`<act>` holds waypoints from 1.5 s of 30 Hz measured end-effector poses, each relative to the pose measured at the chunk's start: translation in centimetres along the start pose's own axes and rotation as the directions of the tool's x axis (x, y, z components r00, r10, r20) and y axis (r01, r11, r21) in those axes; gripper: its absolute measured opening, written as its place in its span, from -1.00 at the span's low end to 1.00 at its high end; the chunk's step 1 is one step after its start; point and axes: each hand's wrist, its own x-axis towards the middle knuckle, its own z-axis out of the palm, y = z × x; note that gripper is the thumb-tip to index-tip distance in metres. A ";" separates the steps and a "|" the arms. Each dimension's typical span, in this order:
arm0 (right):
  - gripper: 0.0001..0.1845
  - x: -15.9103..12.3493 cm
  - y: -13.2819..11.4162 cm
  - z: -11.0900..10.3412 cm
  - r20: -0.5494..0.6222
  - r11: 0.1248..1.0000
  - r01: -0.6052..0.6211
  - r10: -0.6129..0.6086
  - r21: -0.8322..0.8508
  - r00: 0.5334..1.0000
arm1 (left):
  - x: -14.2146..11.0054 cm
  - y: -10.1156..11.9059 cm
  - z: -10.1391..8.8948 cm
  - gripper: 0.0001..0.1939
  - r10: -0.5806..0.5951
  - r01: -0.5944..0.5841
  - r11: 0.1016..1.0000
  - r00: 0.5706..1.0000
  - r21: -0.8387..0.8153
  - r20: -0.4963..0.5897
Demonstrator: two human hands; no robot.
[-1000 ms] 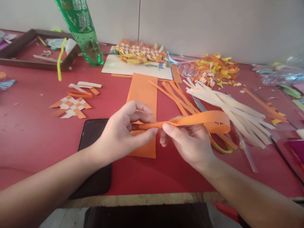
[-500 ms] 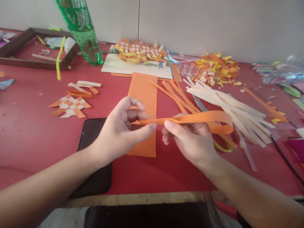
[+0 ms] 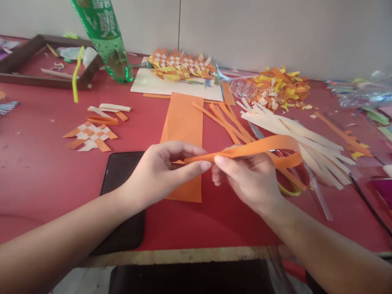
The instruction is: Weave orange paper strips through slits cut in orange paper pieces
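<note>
An orange paper strip, bent over into a loop at its right end, is held above the red table between both hands. My right hand pinches it near the middle, thumb on the near side. My left hand has closed on the strip's left end, with thumb and fingers pressing its two layers; part of that end is hidden by the fingers. Beneath the hands lies a wide orange paper sheet. A woven orange-and-white paper fish lies to the left, beside small folded strips.
A black phone lies under my left forearm. White paper strips, orange strips and yellow-handled scissors lie on the right. Farther back are a green bottle, woven fish, a scrap pile and a dark frame.
My left fingers have come down and closed onto the strip's left end, and the left hand has shifted slightly right. The loop in the right hand has risen a little.
</note>
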 end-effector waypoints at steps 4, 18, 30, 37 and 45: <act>-0.96 -0.3 0.2 0.3 0.044 1.000 -0.013 0.013 0.006 0.999 | -0.1 0.0 0.1 -0.95 0.007 -0.008 0.998 1.000 0.055 0.027; -0.94 0.2 0.0 -0.1 -0.035 0.999 -0.037 0.038 0.029 0.999 | 0.3 0.5 0.1 -0.90 -0.178 0.181 0.974 0.983 -0.133 0.035; -0.84 0.0 -0.3 -0.7 0.032 0.997 -0.060 0.061 -0.051 0.998 | -0.3 0.3 0.2 -0.83 -0.134 0.106 0.974 0.982 0.198 0.132; -0.86 0.1 -0.4 -0.2 0.028 0.994 -0.108 0.108 -0.007 0.994 | -0.4 0.6 0.1 -0.83 -0.070 0.038 0.965 0.991 0.258 0.117; -0.82 0.3 -0.5 -0.6 -0.001 0.993 -0.120 0.120 0.018 0.993 | -0.3 0.8 0.0 -0.75 -0.171 0.136 0.962 0.976 0.235 0.133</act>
